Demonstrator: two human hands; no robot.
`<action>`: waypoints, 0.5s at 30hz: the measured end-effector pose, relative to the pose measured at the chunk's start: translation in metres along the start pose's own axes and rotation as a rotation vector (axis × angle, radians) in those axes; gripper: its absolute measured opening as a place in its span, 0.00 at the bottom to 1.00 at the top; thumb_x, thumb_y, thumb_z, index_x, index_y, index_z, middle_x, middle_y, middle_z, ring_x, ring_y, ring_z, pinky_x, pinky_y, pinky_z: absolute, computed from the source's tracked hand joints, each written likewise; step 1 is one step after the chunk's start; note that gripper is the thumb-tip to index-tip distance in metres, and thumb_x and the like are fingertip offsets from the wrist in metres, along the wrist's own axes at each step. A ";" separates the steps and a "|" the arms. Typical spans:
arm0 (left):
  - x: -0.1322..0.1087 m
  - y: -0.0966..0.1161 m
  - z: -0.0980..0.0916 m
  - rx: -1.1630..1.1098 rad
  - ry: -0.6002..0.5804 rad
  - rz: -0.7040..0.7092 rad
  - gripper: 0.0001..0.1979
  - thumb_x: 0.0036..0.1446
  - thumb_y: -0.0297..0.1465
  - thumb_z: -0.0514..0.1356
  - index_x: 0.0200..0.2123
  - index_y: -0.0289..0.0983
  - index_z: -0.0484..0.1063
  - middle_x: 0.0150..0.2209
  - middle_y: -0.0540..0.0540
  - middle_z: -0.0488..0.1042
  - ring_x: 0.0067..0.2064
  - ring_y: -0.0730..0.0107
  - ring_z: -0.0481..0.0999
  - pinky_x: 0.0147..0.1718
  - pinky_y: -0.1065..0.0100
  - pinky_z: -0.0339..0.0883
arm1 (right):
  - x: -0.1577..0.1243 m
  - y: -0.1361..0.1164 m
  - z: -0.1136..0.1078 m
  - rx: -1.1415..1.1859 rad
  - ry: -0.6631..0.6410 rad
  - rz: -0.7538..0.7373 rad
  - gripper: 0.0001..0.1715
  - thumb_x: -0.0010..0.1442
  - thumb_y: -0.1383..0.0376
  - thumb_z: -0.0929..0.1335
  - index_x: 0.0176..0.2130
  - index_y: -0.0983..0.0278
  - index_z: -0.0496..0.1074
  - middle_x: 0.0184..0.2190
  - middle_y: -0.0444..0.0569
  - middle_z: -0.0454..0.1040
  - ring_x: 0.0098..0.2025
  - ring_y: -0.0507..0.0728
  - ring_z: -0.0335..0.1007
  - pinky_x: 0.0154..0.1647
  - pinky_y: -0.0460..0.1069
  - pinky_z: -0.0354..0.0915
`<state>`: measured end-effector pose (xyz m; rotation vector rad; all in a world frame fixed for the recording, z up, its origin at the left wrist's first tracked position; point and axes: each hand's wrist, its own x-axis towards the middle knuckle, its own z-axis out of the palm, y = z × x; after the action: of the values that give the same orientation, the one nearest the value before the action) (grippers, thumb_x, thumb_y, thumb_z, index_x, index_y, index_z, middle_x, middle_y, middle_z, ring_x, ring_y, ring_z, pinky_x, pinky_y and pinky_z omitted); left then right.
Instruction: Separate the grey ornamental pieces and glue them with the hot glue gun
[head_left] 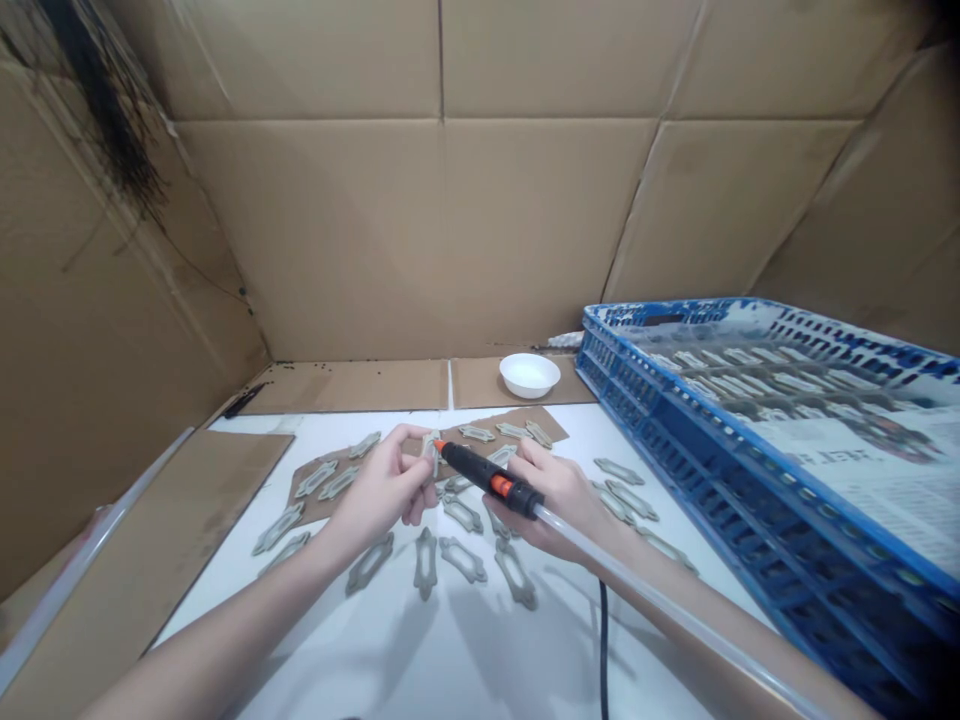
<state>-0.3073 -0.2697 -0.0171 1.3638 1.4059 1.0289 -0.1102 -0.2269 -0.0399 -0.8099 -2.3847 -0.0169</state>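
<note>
left hand [386,487] pinching a small grey metal piece [432,450], right hand [561,495] gripping black-and-orange tool [487,479], tip touching piece, blue crate [757,450] alongside

Brown cardboard walls [450,230] stand around a white table [375,660], with a dark stain [105,110] at the upper left corner

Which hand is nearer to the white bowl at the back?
Right. The right hand, gripping a black-and-orange tool, is in front of the white bowl, toward the person; the left hand, pinching a grey plate, is farther off to the left.
</note>
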 end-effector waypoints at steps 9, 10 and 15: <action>-0.001 0.002 0.001 -0.001 0.008 -0.007 0.14 0.54 0.36 0.52 0.42 0.37 0.57 0.16 0.54 0.67 0.13 0.79 0.61 0.12 0.78 0.52 | 0.001 0.001 -0.001 0.011 -0.007 -0.002 0.14 0.54 0.57 0.62 0.25 0.65 0.63 0.23 0.43 0.56 0.19 0.48 0.54 0.20 0.43 0.54; -0.001 0.002 0.001 -0.002 0.008 -0.008 0.14 0.54 0.36 0.52 0.42 0.37 0.57 0.16 0.55 0.67 0.13 0.79 0.61 0.12 0.78 0.52 | 0.001 0.001 -0.002 0.011 -0.010 0.008 0.13 0.54 0.58 0.62 0.25 0.65 0.63 0.23 0.43 0.56 0.19 0.47 0.54 0.20 0.42 0.54; -0.002 0.004 0.001 0.006 0.008 -0.026 0.15 0.53 0.37 0.52 0.42 0.36 0.58 0.16 0.54 0.67 0.12 0.78 0.61 0.12 0.78 0.52 | 0.001 0.000 -0.003 -0.002 -0.027 -0.005 0.14 0.54 0.57 0.61 0.24 0.65 0.62 0.23 0.44 0.56 0.19 0.47 0.54 0.20 0.43 0.54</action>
<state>-0.3058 -0.2716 -0.0137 1.3444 1.4300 1.0150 -0.1093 -0.2264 -0.0372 -0.8103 -2.4123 -0.0100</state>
